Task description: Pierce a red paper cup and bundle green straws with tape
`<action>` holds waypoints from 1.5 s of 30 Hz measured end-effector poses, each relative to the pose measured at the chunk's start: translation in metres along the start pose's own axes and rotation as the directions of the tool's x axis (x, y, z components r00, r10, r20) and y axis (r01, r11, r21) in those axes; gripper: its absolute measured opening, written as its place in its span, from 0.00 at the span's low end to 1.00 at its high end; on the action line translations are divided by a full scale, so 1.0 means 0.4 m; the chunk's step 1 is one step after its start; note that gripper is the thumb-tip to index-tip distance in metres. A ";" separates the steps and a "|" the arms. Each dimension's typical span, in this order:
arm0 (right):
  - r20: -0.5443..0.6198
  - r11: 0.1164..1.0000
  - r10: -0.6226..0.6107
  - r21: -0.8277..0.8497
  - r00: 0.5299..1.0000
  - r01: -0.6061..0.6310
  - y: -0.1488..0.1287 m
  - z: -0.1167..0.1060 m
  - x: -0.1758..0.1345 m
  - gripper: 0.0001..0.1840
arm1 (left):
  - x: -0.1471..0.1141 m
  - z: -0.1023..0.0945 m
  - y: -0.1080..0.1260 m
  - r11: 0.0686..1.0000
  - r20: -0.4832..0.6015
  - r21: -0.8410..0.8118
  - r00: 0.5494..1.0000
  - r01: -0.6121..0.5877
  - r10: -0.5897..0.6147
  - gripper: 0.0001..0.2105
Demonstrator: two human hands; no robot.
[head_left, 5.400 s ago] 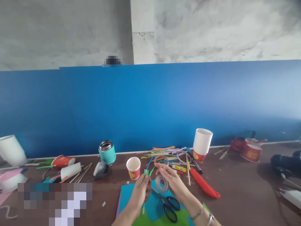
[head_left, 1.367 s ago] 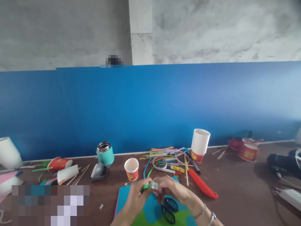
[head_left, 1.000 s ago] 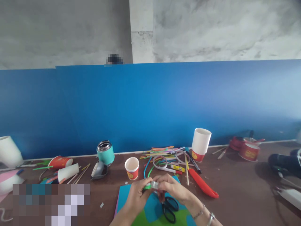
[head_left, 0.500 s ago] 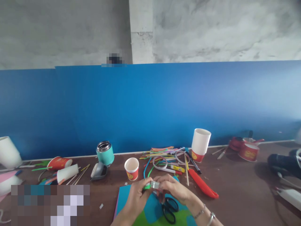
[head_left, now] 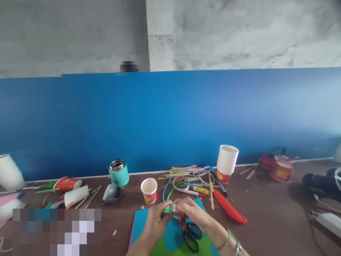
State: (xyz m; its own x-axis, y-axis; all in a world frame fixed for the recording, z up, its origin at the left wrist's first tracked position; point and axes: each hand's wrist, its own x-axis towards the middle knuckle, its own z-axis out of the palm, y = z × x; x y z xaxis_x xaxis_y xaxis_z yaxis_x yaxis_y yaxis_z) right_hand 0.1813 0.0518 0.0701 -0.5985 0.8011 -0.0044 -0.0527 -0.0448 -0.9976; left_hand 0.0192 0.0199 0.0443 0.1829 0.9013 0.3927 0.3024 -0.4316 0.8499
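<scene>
Between both hands, low at six o'clock over the worktop (head_left: 266, 217), a clear tape roll (head_left: 173, 208) is pinched together with a green strip (head_left: 166, 211): the left hand (head_left: 156, 222) has its grip closed on the strip's end, the right hand (head_left: 193, 213) closed on the roll. Judging by this, taping is under way and no finished piece shows yet. Black scissors (head_left: 190, 236) lie just below on blue and green paper sheets (head_left: 141, 222). Toward twelve o'clock sit a small paper cup (head_left: 149, 190) and a heap of coloured strips (head_left: 183, 172), mostly unused; a red knife (head_left: 230, 211) lies at two o'clock.
</scene>
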 end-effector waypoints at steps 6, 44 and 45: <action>0.129 0.991 0.024 0.129 0.991 -0.041 -0.012 -0.018 -0.013 0.11 | 0.001 0.000 0.027 0.990 -0.018 -0.141 0.999 0.032 -0.034 0.11; 0.133 1.000 -0.012 0.025 0.991 0.009 -0.024 -0.028 -0.013 0.14 | -0.005 -0.017 0.020 0.677 0.206 -0.596 0.897 0.432 -0.392 0.16; 0.135 0.999 -0.007 0.037 0.991 0.002 -0.023 -0.028 -0.013 0.14 | -0.005 -0.018 0.027 0.654 0.245 -0.600 0.884 0.460 -0.397 0.16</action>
State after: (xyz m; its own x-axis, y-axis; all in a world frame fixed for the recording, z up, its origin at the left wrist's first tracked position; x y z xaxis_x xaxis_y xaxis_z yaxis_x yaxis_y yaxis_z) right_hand 0.1940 0.0546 0.0784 -0.7008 0.7132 0.0115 -0.0830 -0.0655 -0.9944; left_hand 0.0152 0.0139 0.0551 0.2708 0.9596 -0.0767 -0.2792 0.1545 0.9477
